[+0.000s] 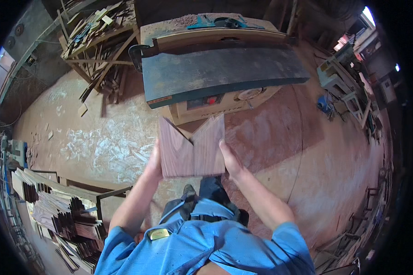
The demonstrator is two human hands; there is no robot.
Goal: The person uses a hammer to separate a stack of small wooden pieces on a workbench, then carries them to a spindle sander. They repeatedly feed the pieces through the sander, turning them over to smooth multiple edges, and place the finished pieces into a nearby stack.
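Between my two hands is a reddish-brown wooden board with a V-shaped notch in its far edge. I cannot tell whether it is one piece or two pieces side by side. My left hand grips the left edge, its fingers mostly hidden behind the wood. On the opposite edge my right hand is closed, thumb along the side. The board is held up in front of my body, nearer to me than a woodworking machine with a dark flat table. A red button shows on the machine's front.
Stacked cut boards lie on a rack at the lower left. A wooden stand piled with offcuts is at the far left. White plastic stools and a blue object are at the right. Dust and scraps cover the floor.
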